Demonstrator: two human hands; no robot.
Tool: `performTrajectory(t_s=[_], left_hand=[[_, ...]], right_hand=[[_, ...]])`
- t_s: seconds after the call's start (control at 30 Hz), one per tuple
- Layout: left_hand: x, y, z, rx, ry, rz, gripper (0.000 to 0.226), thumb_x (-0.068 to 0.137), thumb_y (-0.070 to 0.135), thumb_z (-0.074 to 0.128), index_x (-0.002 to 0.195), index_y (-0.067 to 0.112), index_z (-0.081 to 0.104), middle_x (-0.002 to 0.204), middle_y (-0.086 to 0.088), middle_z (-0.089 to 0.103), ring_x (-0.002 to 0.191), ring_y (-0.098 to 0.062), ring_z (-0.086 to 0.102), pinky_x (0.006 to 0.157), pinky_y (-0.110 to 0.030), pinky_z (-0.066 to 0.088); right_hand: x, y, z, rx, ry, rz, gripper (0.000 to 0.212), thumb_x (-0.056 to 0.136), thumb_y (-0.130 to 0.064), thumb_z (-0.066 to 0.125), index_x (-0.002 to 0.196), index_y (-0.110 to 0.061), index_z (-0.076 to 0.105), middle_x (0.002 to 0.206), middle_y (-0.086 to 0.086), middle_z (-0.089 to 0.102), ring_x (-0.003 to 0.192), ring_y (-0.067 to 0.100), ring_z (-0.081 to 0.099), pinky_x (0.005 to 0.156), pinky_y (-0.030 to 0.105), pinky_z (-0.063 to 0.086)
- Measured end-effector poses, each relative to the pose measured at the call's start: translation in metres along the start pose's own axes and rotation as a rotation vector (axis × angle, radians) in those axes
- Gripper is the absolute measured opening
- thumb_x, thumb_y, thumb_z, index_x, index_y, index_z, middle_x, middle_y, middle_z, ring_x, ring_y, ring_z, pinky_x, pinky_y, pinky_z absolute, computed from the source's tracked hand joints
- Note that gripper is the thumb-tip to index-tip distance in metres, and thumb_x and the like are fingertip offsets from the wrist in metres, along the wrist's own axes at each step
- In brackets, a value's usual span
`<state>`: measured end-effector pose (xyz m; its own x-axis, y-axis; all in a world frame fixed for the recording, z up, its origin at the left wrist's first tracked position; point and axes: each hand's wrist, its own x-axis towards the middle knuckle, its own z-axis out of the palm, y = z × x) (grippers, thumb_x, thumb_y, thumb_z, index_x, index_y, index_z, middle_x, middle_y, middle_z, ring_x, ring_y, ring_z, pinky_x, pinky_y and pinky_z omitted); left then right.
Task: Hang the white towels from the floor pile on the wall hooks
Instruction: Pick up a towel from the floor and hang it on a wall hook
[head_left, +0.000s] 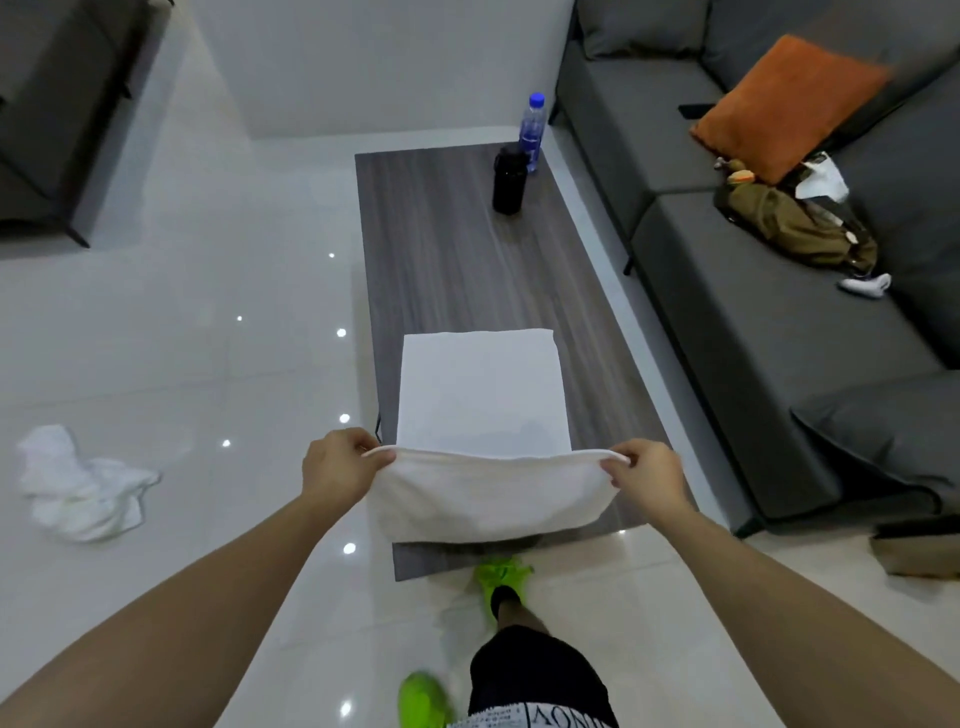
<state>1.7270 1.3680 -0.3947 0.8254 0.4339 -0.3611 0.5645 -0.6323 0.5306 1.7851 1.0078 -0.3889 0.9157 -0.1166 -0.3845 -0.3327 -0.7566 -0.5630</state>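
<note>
Stretching white towel (488, 493) between left hand (337, 467) and right hand (647, 480)

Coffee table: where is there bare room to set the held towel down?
Bare wood lies between the folded towel and the black bottle, and left of the bottles. The near end of the coffee table is crowded by the folded towel and the held towel.

armchair (57, 104): cut by left edge | table (467, 270) near end: hidden under towel (488, 499)
</note>
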Motion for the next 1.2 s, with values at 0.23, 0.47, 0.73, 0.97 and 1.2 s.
performTrajectory(t_s=[0.23, 0.47, 0.73, 0.97, 1.2], left_hand=[[0.116, 0.046, 0.006, 0.016, 0.034, -0.045, 0.017, 0.090, 0.032, 0.063, 0.093, 0.019, 0.074, 0.092, -0.001, 0.072, 0.094, -0.025, 0.063, 0.080, -0.032, 0.047], [0.236, 0.086, 0.027, -0.097, 0.135, -0.157, 0.027, 0.091, 0.030, 0.063, 0.112, 0.014, 0.068, 0.102, -0.002, 0.071, 0.101, -0.024, 0.063, 0.090, -0.033, 0.048], [0.249, 0.032, 0.108, -0.014, -0.147, -0.431, 0.030, 0.091, 0.034, 0.060, 0.112, 0.013, 0.064, 0.105, -0.009, 0.067, 0.101, -0.031, 0.062, 0.085, -0.037, 0.052], [0.165, -0.034, 0.182, -0.042, -0.222, -0.731, 0.053, 0.086, 0.035, 0.068, 0.124, 0.002, 0.052, 0.120, -0.018, 0.058, 0.110, -0.037, 0.057, 0.093, -0.042, 0.049], [0.145, -0.059, 0.198, -0.160, -0.116, -0.758, 0.057, 0.081, 0.048, 0.063, 0.128, 0.017, 0.055, 0.118, -0.012, 0.061, 0.107, -0.035, 0.059, 0.090, -0.049, 0.054]], right_hand=[[0.130, -0.056, -0.001, 0.027, -0.017, -0.013, 0.013, 0.092, -0.011, 0.061, 0.097, -0.007, 0.072, 0.084, 0.006, 0.070, 0.084, 0.027, 0.068, 0.084, 0.045, 0.056], [0.267, -0.096, 0.012, 0.038, 0.011, 0.006, 0.029, 0.092, -0.017, 0.063, 0.119, -0.009, 0.067, 0.107, 0.011, 0.071, 0.105, 0.029, 0.064, 0.095, 0.034, 0.050], [0.283, -0.022, 0.091, -0.019, -0.166, 0.327, 0.037, 0.091, -0.023, 0.067, 0.125, -0.009, 0.065, 0.122, 0.008, 0.068, 0.114, 0.028, 0.062, 0.095, 0.028, 0.044], [0.200, 0.058, 0.178, 0.022, -0.433, 0.756, 0.023, 0.082, -0.026, 0.071, 0.090, -0.004, 0.073, 0.087, 0.013, 0.073, 0.080, 0.029, 0.071, 0.077, 0.039, 0.060], [0.167, 0.062, 0.191, 0.236, 0.012, 0.807, 0.065, 0.083, -0.027, 0.068, 0.139, -0.024, 0.036, 0.109, 0.001, 0.057, 0.091, 0.025, 0.057, 0.077, 0.030, 0.044]])
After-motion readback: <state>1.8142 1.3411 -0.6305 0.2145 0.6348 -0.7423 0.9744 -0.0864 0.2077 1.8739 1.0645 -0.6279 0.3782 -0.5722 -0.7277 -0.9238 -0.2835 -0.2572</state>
